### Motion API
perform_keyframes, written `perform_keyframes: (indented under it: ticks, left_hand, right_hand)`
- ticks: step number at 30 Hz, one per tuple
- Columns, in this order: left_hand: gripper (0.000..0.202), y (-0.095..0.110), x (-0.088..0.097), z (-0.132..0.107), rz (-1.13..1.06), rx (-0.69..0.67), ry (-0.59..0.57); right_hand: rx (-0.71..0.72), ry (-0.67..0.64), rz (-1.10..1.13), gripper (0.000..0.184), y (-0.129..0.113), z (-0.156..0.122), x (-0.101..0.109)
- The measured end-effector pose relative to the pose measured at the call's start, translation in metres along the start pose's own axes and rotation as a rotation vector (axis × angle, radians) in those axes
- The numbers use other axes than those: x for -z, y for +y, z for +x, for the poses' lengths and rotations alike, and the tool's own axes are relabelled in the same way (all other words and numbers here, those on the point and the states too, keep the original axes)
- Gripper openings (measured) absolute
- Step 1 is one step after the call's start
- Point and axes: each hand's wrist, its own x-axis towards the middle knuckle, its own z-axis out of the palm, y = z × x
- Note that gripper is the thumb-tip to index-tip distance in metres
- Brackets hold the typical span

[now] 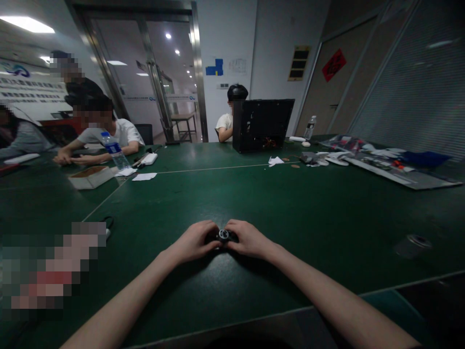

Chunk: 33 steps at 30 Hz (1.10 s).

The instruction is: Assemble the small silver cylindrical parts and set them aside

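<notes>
Between my two hands, low over the green table, is a small dark round part with a silvery ring and a dark centre on its top face. From the left, my left hand is closed on it with thumb and fingers. My right hand grips its other side in the same way. The fingertips of both hands nearly meet around the part. Its lower portion is hidden by the fingers, so I cannot make out its exact kind.
At the right lies a clear cylindrical container. A white box and a water bottle stand at the left. Across the table is a black case, with a person behind it. A cluttered board lies at the far right.
</notes>
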Motion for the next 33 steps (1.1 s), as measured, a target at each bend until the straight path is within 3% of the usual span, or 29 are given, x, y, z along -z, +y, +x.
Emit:
perform_keyframes:
  ticks: [12,19,33]
  left_hand:
    - [0.02,-0.0013,-0.0007,0.0,-0.008,0.002,0.005]
    - [0.02,0.0002,0.0008,-0.0004,-0.009,-0.007,-0.001]
    - [0.019,-0.0024,-0.0019,0.0002,0.015,-0.011,0.011]
  right_hand:
    - [-0.009,0.01,-0.01,0.014,-0.0001,-0.0002,-0.0008]
    - [-0.012,0.022,-0.002,0.023,0.0026,0.0001,-0.0028]
    - [-0.001,0.006,-0.003,0.014,0.0004,0.0002,-0.0003]
